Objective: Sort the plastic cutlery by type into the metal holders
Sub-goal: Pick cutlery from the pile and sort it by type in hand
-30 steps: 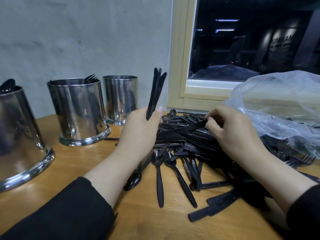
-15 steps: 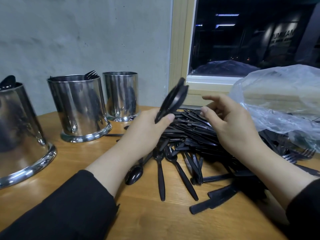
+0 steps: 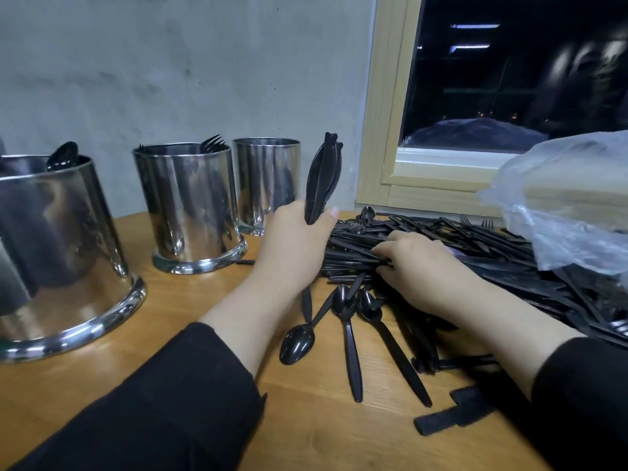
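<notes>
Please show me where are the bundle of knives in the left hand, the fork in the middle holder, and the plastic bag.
bundle of knives [image 3: 321, 178]: head view, on blades.
fork [image 3: 213, 143]: head view, on tines.
plastic bag [image 3: 564, 212]: head view, on front.

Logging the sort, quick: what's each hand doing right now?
Left hand: grips an upright bundle of black knives.
Right hand: fingers curled into the cutlery pile; whether it grips anything cannot be told.
</notes>
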Demonstrator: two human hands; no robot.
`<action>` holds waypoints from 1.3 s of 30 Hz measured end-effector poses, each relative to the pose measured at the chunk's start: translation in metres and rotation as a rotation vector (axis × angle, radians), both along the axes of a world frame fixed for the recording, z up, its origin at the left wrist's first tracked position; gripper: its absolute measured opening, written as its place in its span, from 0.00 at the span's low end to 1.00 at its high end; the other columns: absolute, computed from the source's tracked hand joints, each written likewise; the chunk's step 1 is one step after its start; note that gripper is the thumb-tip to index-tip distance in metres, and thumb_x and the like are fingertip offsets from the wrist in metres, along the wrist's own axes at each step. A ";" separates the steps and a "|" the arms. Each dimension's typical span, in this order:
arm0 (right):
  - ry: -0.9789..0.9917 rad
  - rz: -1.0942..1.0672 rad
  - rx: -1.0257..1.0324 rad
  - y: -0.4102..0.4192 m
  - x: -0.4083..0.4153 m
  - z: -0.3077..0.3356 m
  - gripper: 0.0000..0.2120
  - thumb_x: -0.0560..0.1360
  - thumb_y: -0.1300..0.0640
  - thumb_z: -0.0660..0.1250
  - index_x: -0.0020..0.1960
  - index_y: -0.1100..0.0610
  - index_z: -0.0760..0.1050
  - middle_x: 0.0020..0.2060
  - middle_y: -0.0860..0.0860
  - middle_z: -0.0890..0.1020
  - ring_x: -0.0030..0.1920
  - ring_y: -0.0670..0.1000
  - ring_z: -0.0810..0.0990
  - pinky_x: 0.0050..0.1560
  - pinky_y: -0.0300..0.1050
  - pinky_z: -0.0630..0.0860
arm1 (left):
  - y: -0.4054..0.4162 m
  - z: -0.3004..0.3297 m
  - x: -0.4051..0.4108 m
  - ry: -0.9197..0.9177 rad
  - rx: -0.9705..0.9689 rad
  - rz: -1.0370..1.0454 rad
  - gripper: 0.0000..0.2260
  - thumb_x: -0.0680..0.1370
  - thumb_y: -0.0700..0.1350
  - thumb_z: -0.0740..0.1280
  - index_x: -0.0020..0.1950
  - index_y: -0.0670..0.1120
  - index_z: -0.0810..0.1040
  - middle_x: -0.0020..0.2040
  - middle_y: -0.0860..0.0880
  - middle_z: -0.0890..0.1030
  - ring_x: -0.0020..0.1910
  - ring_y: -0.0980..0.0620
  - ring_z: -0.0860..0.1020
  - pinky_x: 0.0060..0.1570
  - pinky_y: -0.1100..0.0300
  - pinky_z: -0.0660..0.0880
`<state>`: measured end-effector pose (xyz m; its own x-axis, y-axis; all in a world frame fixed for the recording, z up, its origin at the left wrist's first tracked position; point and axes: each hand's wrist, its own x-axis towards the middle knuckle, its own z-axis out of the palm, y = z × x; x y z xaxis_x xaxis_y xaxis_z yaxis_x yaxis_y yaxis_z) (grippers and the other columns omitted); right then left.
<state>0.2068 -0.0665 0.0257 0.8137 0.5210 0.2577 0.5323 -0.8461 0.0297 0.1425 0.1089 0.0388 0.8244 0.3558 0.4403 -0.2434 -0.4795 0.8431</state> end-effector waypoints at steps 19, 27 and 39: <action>0.084 0.202 1.015 -0.019 -0.033 0.033 0.07 0.78 0.52 0.70 0.42 0.52 0.81 0.33 0.49 0.82 0.33 0.46 0.77 0.41 0.44 0.74 | 0.004 0.003 -0.004 -0.053 0.253 0.101 0.15 0.85 0.54 0.60 0.53 0.45 0.81 0.32 0.48 0.76 0.29 0.53 0.72 0.28 0.64 0.66; 0.254 0.287 1.288 -0.018 -0.034 0.034 0.10 0.79 0.53 0.70 0.43 0.58 0.81 0.34 0.52 0.82 0.37 0.50 0.77 0.47 0.55 0.78 | -0.004 0.002 -0.011 0.134 0.073 -0.323 0.14 0.85 0.54 0.61 0.46 0.46 0.76 0.33 0.50 0.80 0.29 0.51 0.77 0.38 0.57 0.76; 0.460 0.337 1.189 -0.011 -0.047 0.033 0.28 0.69 0.28 0.69 0.53 0.52 0.82 0.46 0.61 0.85 0.41 0.67 0.79 0.47 0.66 0.77 | -0.016 0.004 -0.025 0.366 -0.063 -0.752 0.11 0.81 0.49 0.70 0.42 0.47 0.73 0.26 0.49 0.66 0.20 0.53 0.62 0.21 0.61 0.61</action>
